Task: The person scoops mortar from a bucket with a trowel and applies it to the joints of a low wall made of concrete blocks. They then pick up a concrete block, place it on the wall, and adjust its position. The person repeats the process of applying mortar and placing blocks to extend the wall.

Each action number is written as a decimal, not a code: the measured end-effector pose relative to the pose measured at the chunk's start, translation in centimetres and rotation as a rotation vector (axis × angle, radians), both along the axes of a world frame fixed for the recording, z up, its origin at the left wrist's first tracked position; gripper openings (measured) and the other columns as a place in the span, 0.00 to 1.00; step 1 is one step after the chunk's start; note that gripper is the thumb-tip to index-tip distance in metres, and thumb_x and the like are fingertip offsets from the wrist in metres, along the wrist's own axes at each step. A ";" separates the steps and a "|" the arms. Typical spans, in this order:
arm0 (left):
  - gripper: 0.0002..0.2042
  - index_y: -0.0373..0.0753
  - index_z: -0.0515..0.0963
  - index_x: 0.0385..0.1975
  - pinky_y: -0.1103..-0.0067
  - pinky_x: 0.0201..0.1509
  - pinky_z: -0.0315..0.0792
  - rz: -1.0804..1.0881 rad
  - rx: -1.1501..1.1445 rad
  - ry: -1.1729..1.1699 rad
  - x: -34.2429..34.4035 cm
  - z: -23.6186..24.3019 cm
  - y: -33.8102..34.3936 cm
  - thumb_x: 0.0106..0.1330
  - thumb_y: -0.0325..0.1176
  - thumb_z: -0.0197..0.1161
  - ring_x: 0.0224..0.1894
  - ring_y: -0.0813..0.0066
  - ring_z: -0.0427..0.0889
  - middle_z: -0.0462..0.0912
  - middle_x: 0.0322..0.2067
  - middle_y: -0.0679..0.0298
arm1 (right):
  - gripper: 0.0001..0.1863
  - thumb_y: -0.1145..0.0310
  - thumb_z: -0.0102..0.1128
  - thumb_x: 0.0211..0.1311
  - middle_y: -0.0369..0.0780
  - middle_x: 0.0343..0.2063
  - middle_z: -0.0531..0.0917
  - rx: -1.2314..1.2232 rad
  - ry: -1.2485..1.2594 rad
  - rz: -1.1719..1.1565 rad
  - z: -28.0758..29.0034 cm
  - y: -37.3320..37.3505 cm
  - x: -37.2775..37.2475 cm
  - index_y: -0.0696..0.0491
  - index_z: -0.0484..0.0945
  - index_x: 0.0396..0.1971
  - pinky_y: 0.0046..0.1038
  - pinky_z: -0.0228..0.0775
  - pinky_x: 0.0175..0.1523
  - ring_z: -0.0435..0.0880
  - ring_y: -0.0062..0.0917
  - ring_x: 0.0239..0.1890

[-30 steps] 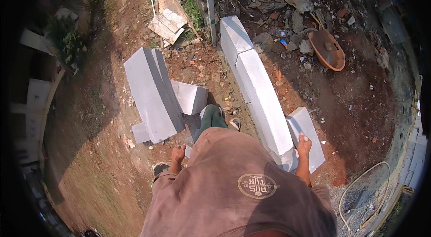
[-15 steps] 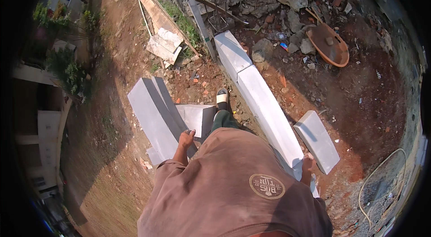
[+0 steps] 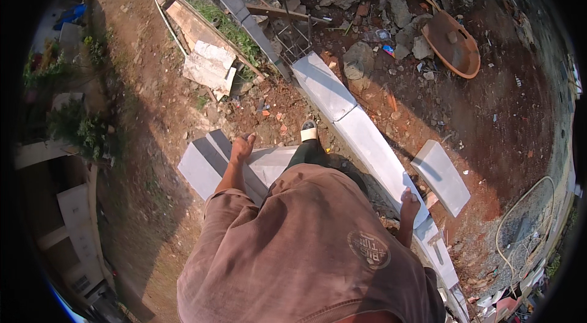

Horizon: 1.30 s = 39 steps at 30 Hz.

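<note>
My left hand (image 3: pixel 242 147) is at the near side of a stack of grey lightweight concrete blocks (image 3: pixel 199 170). Its fingers are curled toward the thumb; whatever is between them, if anything, is too small to make out. Over the near part of a low row of pale blocks (image 3: pixel 373 145) hangs my right hand (image 3: pixel 410 202), its fingers bunched close to the block's top. I cannot tell whether they touch it. Another pale block (image 3: pixel 269 163) lies between the stack and my leg. A single block (image 3: pixel 441 177) rests on the soil right of the row.
At the row's far end a grey post (image 3: pixel 235 5) leans beside thin metal rods (image 3: pixel 293 41). Rubble (image 3: pixel 358 60) and an orange basin (image 3: pixel 455 48) lie beyond. White sheets (image 3: pixel 209 67) are at far left, a pale hose (image 3: pixel 498 234) at right. My sandalled foot (image 3: pixel 309 131) stands beside the row.
My left hand has moved forward along the block stack. My right hand has come forward over the row from its near end. The view has shifted, showing more of the row's near part.
</note>
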<state>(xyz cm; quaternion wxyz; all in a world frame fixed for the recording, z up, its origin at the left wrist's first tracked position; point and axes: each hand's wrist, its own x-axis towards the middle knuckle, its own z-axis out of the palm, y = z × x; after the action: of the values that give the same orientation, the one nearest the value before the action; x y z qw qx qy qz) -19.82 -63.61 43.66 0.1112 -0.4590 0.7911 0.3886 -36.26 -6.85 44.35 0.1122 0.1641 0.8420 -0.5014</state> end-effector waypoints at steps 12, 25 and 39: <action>0.21 0.28 0.77 0.37 0.79 0.33 0.68 0.343 0.200 0.384 1.9 -0.5 6.0 0.63 0.45 0.56 0.26 0.80 0.72 0.76 0.22 0.65 | 0.15 0.60 0.61 0.58 0.33 0.20 0.75 -0.028 0.067 0.108 0.0 3.6 -1.8 0.57 0.76 0.23 0.20 0.63 0.29 0.71 0.16 0.22; 0.18 0.29 0.76 0.41 0.82 0.33 0.69 0.148 0.350 0.579 -12.9 -0.4 -2.3 0.64 0.40 0.57 0.29 0.80 0.75 0.79 0.27 0.64 | 0.14 0.61 0.58 0.60 0.34 0.20 0.78 0.035 0.129 0.156 3.8 -16.2 -6.4 0.59 0.78 0.30 0.21 0.65 0.34 0.74 0.17 0.24; 0.19 0.32 0.78 0.38 0.73 0.41 0.71 -0.199 0.144 0.373 -12.9 2.1 -15.9 0.63 0.45 0.54 0.34 0.65 0.80 0.81 0.29 0.51 | 0.22 0.58 0.53 0.59 0.52 0.39 0.79 0.058 0.156 0.607 11.8 -44.2 -15.6 0.60 0.73 0.47 0.34 0.68 0.48 0.78 0.45 0.44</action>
<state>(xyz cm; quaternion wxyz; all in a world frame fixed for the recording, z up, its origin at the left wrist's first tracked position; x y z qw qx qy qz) -32.74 -79.51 45.78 0.0332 -0.2899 0.8096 0.5093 -51.90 -51.07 56.19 0.1872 -0.1303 0.8725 -0.4321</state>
